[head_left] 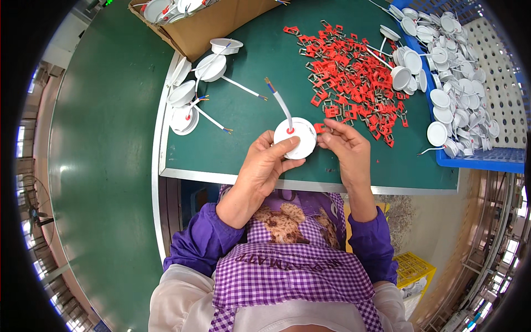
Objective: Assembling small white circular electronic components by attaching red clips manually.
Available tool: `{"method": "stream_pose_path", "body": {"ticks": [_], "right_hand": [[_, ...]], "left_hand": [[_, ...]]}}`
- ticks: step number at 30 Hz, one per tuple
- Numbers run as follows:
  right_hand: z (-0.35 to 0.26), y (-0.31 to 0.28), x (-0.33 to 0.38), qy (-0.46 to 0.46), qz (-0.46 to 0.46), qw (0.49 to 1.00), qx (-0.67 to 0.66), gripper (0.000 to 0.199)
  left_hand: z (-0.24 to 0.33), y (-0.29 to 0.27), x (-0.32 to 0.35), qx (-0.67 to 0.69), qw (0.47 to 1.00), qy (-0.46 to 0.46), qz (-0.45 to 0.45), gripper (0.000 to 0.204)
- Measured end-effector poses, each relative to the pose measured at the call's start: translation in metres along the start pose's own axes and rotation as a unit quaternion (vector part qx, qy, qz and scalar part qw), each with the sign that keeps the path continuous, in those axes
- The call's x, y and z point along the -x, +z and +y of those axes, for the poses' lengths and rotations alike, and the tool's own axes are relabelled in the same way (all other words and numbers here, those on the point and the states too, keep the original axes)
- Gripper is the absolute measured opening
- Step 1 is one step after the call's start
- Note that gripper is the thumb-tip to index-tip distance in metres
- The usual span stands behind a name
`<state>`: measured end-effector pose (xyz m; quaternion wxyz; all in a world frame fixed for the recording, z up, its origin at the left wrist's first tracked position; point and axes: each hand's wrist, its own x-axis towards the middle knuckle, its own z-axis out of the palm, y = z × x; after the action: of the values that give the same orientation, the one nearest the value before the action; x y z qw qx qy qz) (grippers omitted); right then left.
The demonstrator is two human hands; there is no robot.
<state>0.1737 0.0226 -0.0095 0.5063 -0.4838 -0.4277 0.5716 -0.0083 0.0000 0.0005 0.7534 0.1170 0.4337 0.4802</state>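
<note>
My left hand [264, 161] is closed around a white round lamp housing [305, 145], its thumb across the face. From a red grommet on that face a white cable [282, 105] rises, with bare coloured wire ends at its tip. At the housing's right edge, my right hand [350, 154] pinches a small red spring clip [320, 128]. The clip is close against the rim; whether it is hooked in cannot be made out. Beyond the right hand spreads a loose heap of red clips with metal springs [354, 72].
Several white housings with cables [182, 94] lie at the table's left edge, below a cardboard box [204, 27] of more. On the right stands a blue crate [481, 160] full of white housings, some spilling beside it. A yellow crate [412, 268] sits below the table [238, 149].
</note>
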Motion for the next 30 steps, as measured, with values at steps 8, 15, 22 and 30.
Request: {"method": "stream_pose_path", "body": {"ticks": [8,15,22,30], "right_hand": [[-0.012,0.009,0.011,-0.061,0.046,0.997,0.033,0.02],[-0.009,0.009,0.015,-0.106,0.045,0.984,0.137,0.011],[-0.021,0.022,0.033,-0.125,0.026,0.959,0.252,0.01],[-0.026,0.022,0.035,-0.173,-0.016,0.92,0.351,0.013]], "left_hand": [[-0.005,0.006,0.004,-0.04,0.998,0.046,0.002,0.02],[-0.013,0.001,0.0,-0.189,0.971,0.146,0.011,0.024],[-0.016,0.004,0.0,-0.203,0.97,0.134,-0.004,0.029],[-0.022,0.004,-0.001,-0.257,0.938,0.233,-0.027,0.029]]}}
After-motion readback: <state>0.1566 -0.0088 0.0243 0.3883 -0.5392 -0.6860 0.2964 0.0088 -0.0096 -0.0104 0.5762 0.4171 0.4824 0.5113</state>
